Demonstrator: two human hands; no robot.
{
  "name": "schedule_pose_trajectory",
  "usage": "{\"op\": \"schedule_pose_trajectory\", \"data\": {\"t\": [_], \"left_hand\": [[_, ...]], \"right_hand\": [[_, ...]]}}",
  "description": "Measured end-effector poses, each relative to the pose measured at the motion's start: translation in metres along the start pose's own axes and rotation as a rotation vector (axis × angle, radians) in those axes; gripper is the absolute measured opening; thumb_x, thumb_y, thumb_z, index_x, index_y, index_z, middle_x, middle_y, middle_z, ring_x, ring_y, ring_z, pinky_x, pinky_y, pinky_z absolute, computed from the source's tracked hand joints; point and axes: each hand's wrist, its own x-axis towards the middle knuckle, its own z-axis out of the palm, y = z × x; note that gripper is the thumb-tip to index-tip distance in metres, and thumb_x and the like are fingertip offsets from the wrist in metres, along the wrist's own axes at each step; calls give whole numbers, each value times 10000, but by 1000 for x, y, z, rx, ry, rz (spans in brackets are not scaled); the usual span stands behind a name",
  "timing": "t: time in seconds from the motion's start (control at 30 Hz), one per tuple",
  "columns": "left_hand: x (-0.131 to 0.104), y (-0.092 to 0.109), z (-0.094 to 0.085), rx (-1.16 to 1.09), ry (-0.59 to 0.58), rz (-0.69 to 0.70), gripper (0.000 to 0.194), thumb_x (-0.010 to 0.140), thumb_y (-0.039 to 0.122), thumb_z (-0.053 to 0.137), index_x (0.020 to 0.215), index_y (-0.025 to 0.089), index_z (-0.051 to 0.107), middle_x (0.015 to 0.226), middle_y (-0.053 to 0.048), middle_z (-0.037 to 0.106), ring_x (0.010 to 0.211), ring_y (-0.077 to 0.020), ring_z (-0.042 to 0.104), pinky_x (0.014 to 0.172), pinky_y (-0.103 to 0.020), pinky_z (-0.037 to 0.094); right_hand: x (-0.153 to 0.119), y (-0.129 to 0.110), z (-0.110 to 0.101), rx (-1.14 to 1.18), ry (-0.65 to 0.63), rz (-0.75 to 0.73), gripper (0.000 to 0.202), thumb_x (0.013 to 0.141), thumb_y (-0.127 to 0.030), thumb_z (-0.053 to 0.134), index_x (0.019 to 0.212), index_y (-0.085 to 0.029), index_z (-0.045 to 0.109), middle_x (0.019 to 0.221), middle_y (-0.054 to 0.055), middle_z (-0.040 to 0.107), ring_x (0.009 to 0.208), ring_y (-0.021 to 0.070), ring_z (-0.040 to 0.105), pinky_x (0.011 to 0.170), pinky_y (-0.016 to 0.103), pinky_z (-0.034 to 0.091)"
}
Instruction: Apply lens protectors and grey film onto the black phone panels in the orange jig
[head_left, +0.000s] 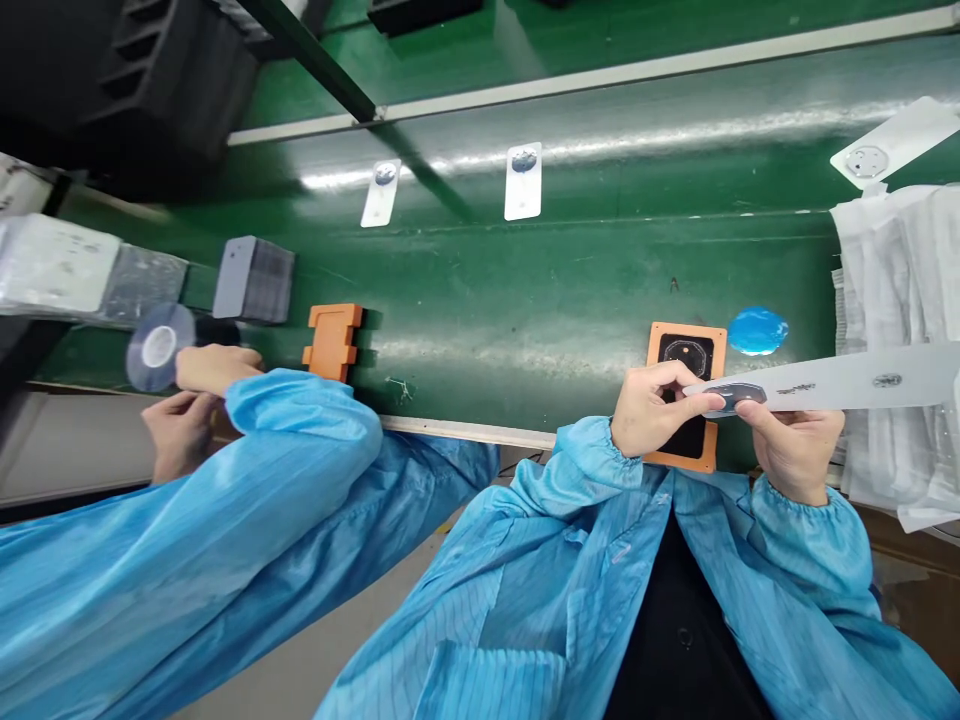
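Observation:
My left hand (649, 408) pinches the left end of a long white backing strip (840, 382) between thumb and forefinger. My right hand (796, 445) is closed on the same strip from below, its thumb on a dark round sticker (739, 396) near that end. The strip runs off to the right edge. Just under my left hand lies an orange fixture (718, 350) holding a black plate (684, 440) with a ring-shaped outline at its top; my fingers and the strip cover part of it.
A blue round film (757, 331) lies beside the fixture. Stacked white strips (892, 270) stand at right. Two white cards (523, 182) lie farther back. On the left, a co-worker's hands (214, 370) are near a tape roll (154, 348), an orange block (332, 340) and stacked grey plates (253, 280).

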Motion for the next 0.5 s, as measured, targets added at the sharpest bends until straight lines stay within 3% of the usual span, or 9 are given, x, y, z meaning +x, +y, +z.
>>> {"op": "schedule_pose_trajectory", "data": {"t": [0.07,0.13,0.2,0.27,0.37,0.43,0.5], "left_hand": [[14,2,-3,-56,2,-85,487,754,589,881,743,148,675,702,8,671,629,-92,601,606,-235,479],[48,3,-10,-89,-30,-99,519,705,601,910,802,147,676,762,1,705,688,-109,654,656,-243,525],[103,4,-20,-83,-58,-69,530,685,580,931,883,154,685,829,-18,741,726,-127,683,684,-262,549],[167,3,-37,-49,-13,-50,522,746,568,893,983,152,686,891,-46,762,721,-118,671,693,-267,536],[246,1,-77,52,66,-227,582,882,653,693,1133,130,638,1117,-128,749,908,-146,720,821,-289,520],[273,2,-108,264,216,-306,588,918,577,736,1246,113,585,1370,-199,647,1184,-243,674,984,-360,506],[281,3,-140,574,360,-332,679,887,346,846,1390,56,493,1536,-261,503,1432,-304,491,1163,-409,374]], "right_hand": [[11,-3,8,60,18,-11,266,659,-284,968,838,-230,779,856,2,793,811,221,757,875,423,657],[25,-10,18,142,-27,11,289,694,-315,953,912,-229,783,908,12,802,872,218,771,917,405,652],[37,-18,25,181,-119,47,303,753,-351,920,997,-234,783,962,28,809,922,214,779,935,388,649],[41,-22,24,173,-198,80,300,809,-379,881,1052,-237,779,980,40,811,927,205,783,937,374,651],[29,-21,7,98,-263,147,303,848,-414,850,1070,-224,773,966,57,815,890,202,791,904,362,662],[12,-19,-15,-23,-307,208,323,846,-436,847,1070,-214,778,964,76,819,900,221,799,872,353,672],[-6,-21,-42,-175,-349,256,333,844,-470,836,1051,-213,791,979,100,822,929,251,805,831,338,682]]}}
